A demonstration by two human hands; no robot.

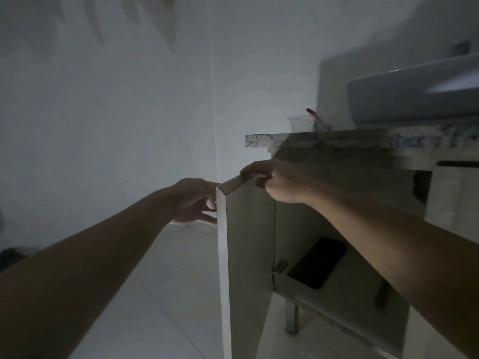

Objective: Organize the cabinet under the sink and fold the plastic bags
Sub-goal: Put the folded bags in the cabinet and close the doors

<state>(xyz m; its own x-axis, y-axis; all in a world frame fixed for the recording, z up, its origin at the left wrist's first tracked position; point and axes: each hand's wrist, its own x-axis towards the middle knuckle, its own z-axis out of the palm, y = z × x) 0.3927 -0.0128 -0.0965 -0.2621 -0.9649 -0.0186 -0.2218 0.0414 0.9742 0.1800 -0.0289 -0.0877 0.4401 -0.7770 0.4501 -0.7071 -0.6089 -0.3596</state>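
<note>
Head view: right hand (278,181) grips cabinet door (246,244) top; left hand (193,200) fingers touch its edge.

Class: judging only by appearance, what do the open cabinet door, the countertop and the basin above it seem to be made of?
Pale flat cabinet door: probably laminated board, matt, with a lighter band along its edge. Speckled grey-white countertop: looks like polished granite or similar stone, mottled grain. White rounded basin: likely glazed ceramic, with a bright sheen.

Speckled stone countertop (261,141), smooth matt door (248,242), glossy basin (404,99).
</note>
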